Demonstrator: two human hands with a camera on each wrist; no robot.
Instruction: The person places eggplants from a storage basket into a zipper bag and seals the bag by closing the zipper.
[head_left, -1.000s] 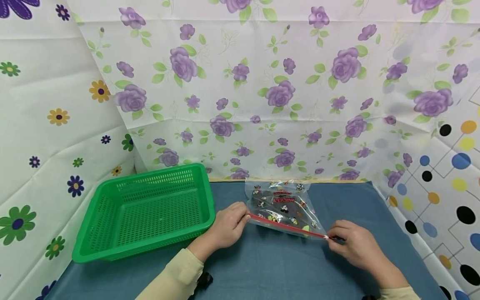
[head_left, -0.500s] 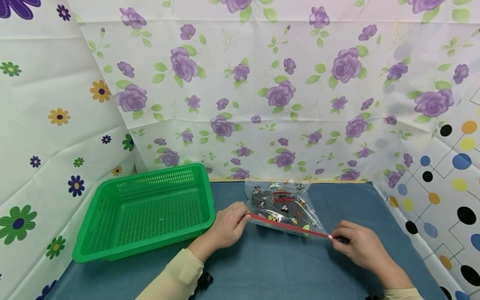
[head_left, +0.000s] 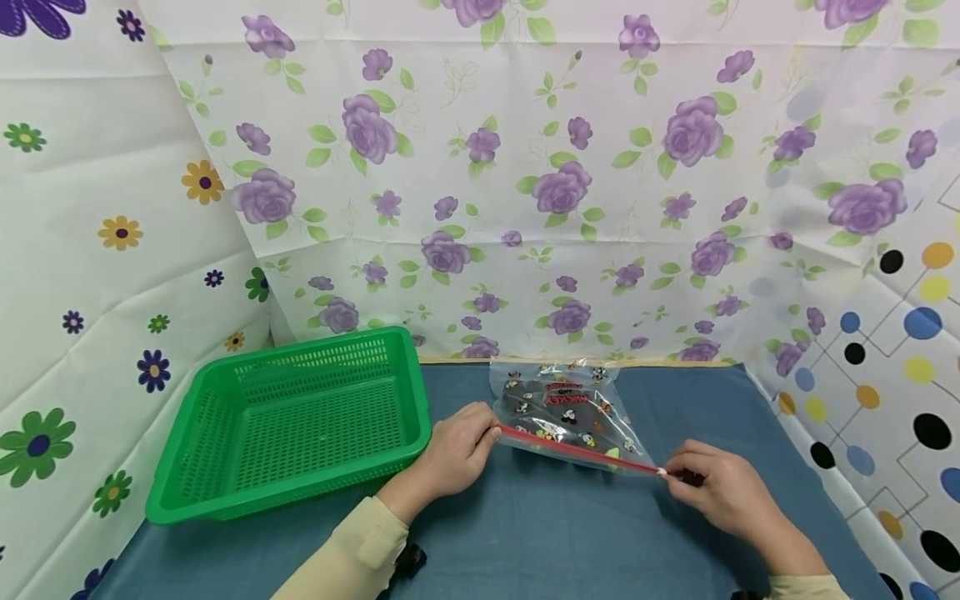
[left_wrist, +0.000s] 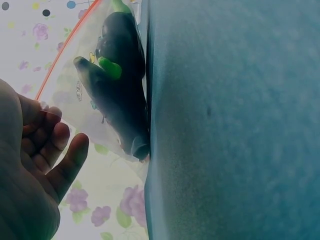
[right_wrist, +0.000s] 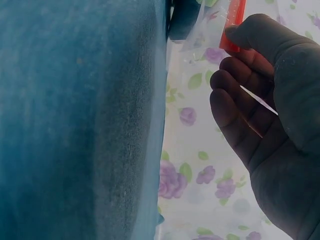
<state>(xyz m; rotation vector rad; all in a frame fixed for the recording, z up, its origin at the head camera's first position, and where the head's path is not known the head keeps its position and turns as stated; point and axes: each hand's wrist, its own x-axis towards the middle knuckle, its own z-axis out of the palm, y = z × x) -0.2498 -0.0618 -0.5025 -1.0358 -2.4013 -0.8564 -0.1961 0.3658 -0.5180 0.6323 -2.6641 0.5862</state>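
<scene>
A clear zip bag (head_left: 566, 404) with small cartoon figures and red lettering lies at the back of the table, its red zip strip (head_left: 577, 450) facing me. Inside are dark purple, eggplant-like things (left_wrist: 120, 75) with green stems. My left hand (head_left: 456, 450) pinches the strip's left end between thumb and fingers. At the other end, my right hand (head_left: 712, 487) pinches the strip's tip, where a small white bit shows. Seen from the right wrist, the thumb and forefinger hold the red end (right_wrist: 232, 27) while the other fingers curl loosely. The strip runs straight between both hands.
A green perforated plastic basket (head_left: 315, 425) stands to the left, close to my left forearm. Blue cloth (head_left: 525, 533) covers the table. Flower-patterned sheets (head_left: 480, 208) rise behind it and at the left, with a dotted sheet (head_left: 900, 417) at the right.
My right hand has shifted slightly to the right along with the strip's end, mostly in the first half second. My left hand, the bag's body and the basket stay in place.
</scene>
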